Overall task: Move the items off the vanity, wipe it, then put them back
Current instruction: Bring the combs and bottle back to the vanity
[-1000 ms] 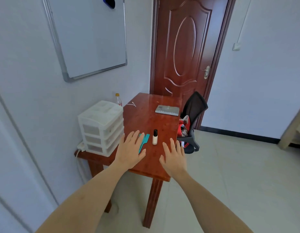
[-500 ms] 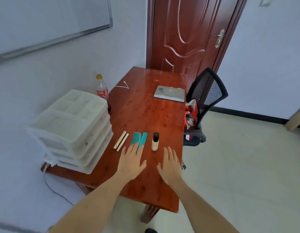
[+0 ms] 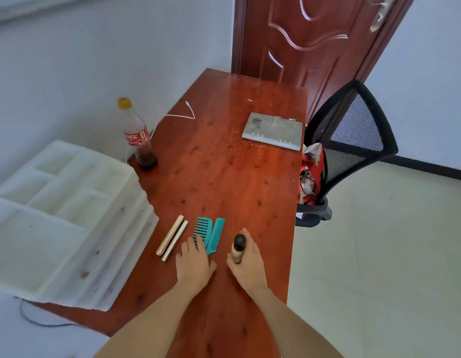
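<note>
right hand (image 3: pixel 246 264) now grips bottle (image 3: pixel 238 248) | left hand (image 3: pixel 194 263) reached combs (image 3: pixel 210 235)

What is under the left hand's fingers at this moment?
The left hand lies with its fingertips on the near ends of the two teal combs, on the wooden table. How much of the combs the fingers cover cannot be seen.

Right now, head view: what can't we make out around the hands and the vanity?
- Small bottle: lower part hidden by right hand.
- Teal combs: near ends covered by left hand fingers.
- Drawer unit: fronts and contents out of view, cut by left edge.
- Chair: seat items hidden behind the vanity edge.
</note>
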